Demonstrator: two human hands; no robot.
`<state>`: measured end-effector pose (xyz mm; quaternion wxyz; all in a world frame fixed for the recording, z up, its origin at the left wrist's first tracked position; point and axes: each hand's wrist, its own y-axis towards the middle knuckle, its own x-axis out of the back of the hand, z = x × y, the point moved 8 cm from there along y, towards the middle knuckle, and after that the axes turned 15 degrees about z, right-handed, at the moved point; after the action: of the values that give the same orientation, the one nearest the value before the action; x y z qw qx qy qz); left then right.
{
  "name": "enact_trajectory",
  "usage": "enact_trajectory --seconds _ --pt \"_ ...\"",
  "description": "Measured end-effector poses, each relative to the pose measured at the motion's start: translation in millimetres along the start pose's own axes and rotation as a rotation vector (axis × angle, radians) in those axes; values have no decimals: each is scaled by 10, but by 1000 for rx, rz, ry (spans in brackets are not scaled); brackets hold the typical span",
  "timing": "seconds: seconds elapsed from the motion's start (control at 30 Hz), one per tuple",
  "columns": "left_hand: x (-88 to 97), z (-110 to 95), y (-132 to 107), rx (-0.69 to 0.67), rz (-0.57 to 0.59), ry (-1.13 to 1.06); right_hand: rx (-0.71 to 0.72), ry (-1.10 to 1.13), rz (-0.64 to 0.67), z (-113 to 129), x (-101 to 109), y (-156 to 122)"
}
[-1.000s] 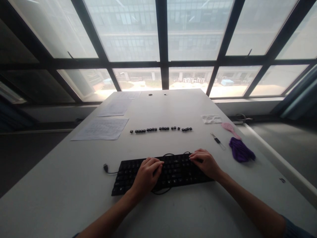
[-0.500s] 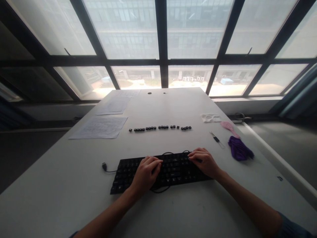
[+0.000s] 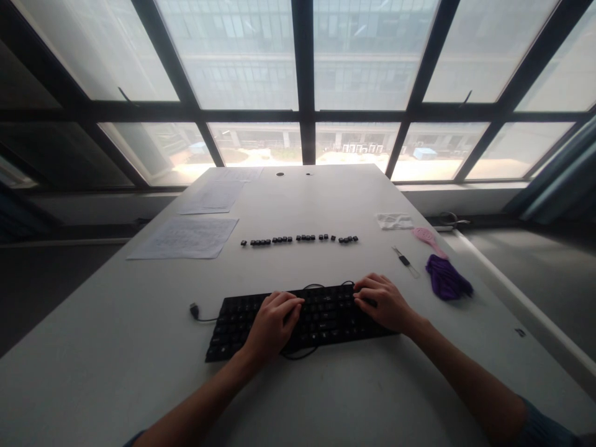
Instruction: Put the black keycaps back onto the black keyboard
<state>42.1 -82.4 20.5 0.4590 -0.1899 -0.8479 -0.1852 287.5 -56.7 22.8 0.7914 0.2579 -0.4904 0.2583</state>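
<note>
A black keyboard (image 3: 326, 323) lies slightly tilted on the white table, with dark gaps among its keys at the right. My left hand (image 3: 274, 320) rests over its middle, fingers pressed together and thumb tucked near the fingertips; whatever they hold, if anything, is hidden. Over the upper right part of the keyboard is my right hand (image 3: 382, 301), its fingers bent and closed towards the thumb near the back edge. Any small thing between those fingertips cannot be made out. Beyond the keyboard, several loose black keycaps (image 3: 306, 238) stand in a broken row.
At the right lie a wire keycap puller (image 3: 405, 261), a purple cloth (image 3: 447, 278), a pink brush (image 3: 429, 241) and a white cloth (image 3: 395, 221). Printed sheets (image 3: 186, 238) lie at the left. A USB plug (image 3: 194, 310) sits left of the keyboard.
The view has shifted slightly. My right hand's fingers have lifted and bent a little more, near the same spot. My left hand keeps its place on the keyboard.
</note>
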Motion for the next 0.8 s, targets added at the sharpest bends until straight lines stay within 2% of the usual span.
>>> enact_trajectory --seconds 0.27,0.63,0.8 --pt "6 9 -5 5 -10 -4 -15 259 -58 -137 -47 7" --pt "-4 6 -4 5 -9 -6 -36 72 -8 -37 -108 76" --pt "-7 16 3 4 -12 -3 -30 54 15 -5 -133 102"
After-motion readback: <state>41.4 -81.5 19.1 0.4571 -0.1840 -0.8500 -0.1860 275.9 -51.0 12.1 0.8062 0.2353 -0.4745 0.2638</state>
